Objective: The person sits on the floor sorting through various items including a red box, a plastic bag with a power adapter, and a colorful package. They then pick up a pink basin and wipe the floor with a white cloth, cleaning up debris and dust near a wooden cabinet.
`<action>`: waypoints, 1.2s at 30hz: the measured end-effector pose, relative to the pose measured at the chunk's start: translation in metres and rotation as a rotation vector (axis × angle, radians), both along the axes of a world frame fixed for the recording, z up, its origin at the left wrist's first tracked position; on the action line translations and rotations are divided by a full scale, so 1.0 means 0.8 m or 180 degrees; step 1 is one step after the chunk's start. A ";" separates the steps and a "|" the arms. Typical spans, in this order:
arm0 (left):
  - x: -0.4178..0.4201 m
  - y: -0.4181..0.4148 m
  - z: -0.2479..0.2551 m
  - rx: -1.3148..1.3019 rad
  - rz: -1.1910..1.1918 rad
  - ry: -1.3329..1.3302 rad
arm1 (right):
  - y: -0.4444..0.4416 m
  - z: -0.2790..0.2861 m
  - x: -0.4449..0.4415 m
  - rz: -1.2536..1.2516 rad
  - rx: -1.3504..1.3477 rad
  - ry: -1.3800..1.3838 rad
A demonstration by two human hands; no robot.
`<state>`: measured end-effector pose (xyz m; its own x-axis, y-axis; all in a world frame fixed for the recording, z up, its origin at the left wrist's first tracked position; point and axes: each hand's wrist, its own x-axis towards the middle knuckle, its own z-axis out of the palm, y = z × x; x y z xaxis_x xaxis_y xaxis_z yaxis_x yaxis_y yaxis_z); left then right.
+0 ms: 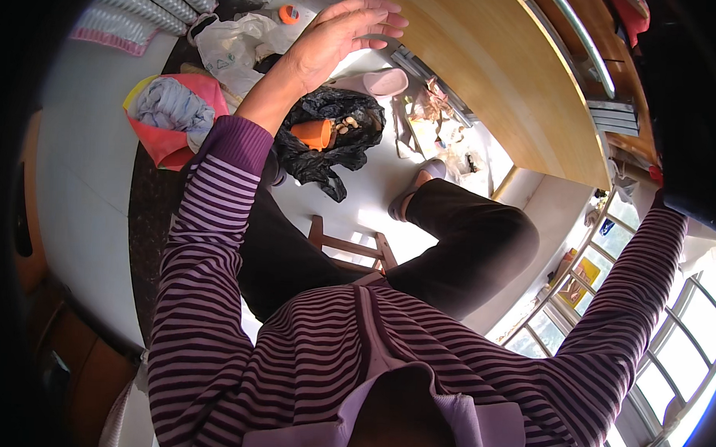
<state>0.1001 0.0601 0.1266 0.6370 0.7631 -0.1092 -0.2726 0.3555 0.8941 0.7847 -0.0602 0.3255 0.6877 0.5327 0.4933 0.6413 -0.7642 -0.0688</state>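
My left hand (348,37) is raised in front of me, its fingers extended and holding nothing. In the picture it overlaps the floor and the edge of a pale wooden panel (488,62). Below it on the floor lies an opened black plastic bag (348,155). An orange cup (314,133) rests on its side in that bag, beside several peanuts in shells (346,125). My right arm, in a striped sleeve (622,286), reaches up at the right; its hand is out of view behind a dark shape at the picture's rim.
A pink-and-yellow bag (160,140) holds crumpled whitish cloth (173,107). A white plastic bag (231,47), an orange round object (289,14) and a pink shoe (383,82) lie farther off. Wooden stool bars (351,247) show between my legs. Barred windows (666,364) stand at right.
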 end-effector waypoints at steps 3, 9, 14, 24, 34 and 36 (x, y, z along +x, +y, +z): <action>-0.006 0.003 0.002 0.0043 -0.0001 -0.0081 | -0.010 -0.001 -0.006 0.0025 0.0021 -0.0025; -0.012 0.009 0.007 0.0166 0.0054 -0.0099 | -0.068 -0.001 -0.026 0.0316 0.0090 -0.0560; -0.037 0.012 0.027 0.0354 0.0211 -0.0110 | -0.100 -0.054 -0.286 0.1527 0.1213 -0.1386; -0.160 0.050 0.031 0.0676 0.0742 0.0575 | -0.017 -0.362 -0.478 0.1917 -0.1315 0.1266; -0.254 0.058 -0.131 0.1827 0.1565 0.3012 | 0.016 -0.593 -0.521 0.0369 -0.2242 0.2438; -0.241 0.066 -0.159 0.1687 0.1378 0.3112 | 0.016 -0.601 -0.528 0.0335 -0.2133 0.2332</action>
